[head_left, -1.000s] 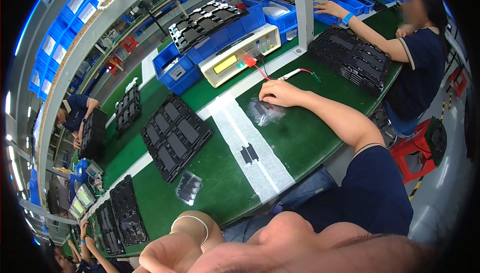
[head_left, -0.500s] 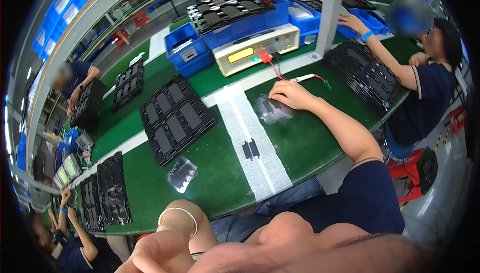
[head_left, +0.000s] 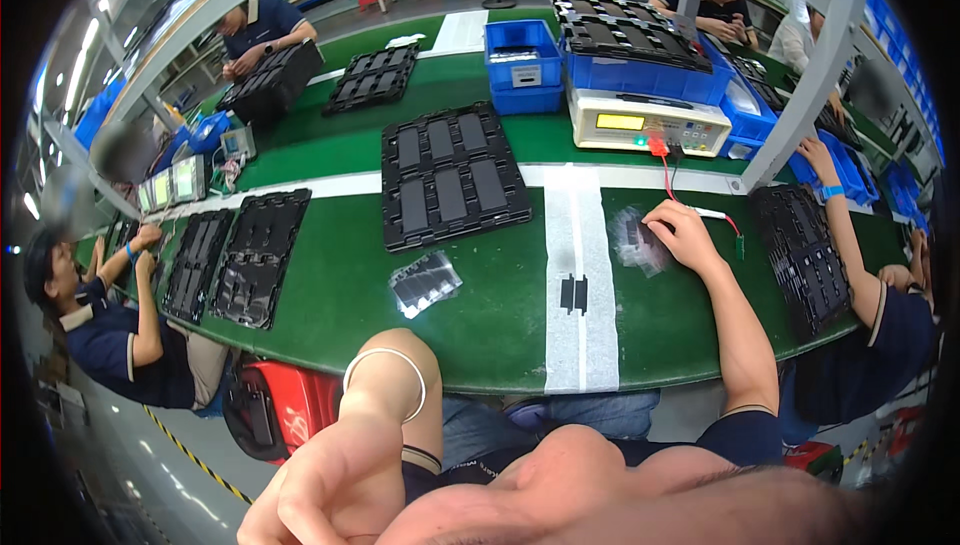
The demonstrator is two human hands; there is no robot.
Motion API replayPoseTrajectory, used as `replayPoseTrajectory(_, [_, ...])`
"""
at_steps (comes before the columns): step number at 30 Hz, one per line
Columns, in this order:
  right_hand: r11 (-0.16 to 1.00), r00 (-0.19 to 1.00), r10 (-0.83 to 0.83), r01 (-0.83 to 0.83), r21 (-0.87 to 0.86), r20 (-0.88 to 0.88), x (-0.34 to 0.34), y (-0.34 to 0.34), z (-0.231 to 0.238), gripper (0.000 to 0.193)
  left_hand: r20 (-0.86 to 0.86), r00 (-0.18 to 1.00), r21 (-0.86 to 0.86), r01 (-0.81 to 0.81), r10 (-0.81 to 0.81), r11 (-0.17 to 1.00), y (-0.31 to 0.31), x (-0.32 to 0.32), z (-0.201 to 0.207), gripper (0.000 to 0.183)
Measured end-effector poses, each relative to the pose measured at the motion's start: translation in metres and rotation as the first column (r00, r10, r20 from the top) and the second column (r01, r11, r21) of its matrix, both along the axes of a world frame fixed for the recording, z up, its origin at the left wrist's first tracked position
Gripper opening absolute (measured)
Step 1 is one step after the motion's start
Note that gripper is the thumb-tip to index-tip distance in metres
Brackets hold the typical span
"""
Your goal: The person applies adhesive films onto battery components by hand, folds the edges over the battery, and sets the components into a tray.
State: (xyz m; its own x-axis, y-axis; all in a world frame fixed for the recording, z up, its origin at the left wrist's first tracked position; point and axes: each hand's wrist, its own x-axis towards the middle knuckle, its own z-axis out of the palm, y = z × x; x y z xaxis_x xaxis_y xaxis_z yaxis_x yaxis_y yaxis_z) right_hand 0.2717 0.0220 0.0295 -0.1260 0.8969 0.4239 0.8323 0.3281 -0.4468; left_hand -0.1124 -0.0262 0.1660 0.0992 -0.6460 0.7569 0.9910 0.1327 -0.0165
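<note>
My right hand (head_left: 682,233) reaches over the green mat, its fingers pinched together at the edge of a small heap of clear plastic films (head_left: 637,243). My left hand (head_left: 325,485) is raised close at the lower left, a white bangle on its wrist. Its fingers are curled, and whatever they hold is hidden. Between the hands, a small black part with side tabs (head_left: 574,294) lies on a white cloth strip (head_left: 580,355). A flat stack of clear-filmed dark pieces (head_left: 425,284) lies left of the strip, below a black tray of grey rectangular pieces (head_left: 450,185).
A cream bench meter (head_left: 648,125) with red and black leads stands behind my right hand. Beside it are blue bins (head_left: 522,63) and a grey post (head_left: 800,85). Black trays (head_left: 797,255) lie at both sides. Co-workers sit left, right and across.
My view has turned, so the bench now appears more level and shifted to the right. My right hand stays at the clear films; my left hand remains raised and curled.
</note>
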Motion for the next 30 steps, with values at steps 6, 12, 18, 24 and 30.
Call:
replayPoseTrajectory(6, [0.998,1.0,0.013,-0.014,0.061,0.011,0.0,0.001,0.002,0.007,-0.686,-0.361,-0.203,0.929,-0.632,-0.31,0.0,0.022,0.029,0.02])
replayPoseTrajectory(12, [0.999,0.998,-0.009,0.012,0.033,-0.065,0.012,0.003,-0.001,0.008,-0.667,-0.344,-0.27,0.938,-0.661,-0.216,-0.01,-0.014,0.011,0.017])
replayPoseTrajectory(18, [0.99,0.984,-0.099,0.112,0.084,-0.151,0.012,-0.006,-0.003,0.008,-0.594,-0.734,-0.26,0.563,-0.33,-0.785,0.007,-0.012,0.035,0.02])
replayPoseTrajectory(24, [0.989,0.991,-0.082,0.094,0.116,-0.109,0.015,0.01,-0.02,0.008,0.541,-0.745,0.123,0.53,-0.391,-0.839,0.221,0.007,-0.001,0.012])
replayPoseTrajectory(30, [0.995,0.993,-0.061,0.069,0.074,-0.104,0.004,0.015,-0.006,0.01,0.967,-0.173,-0.005,0.723,-0.189,-0.691,0.281,0.041,-0.071,0.016])
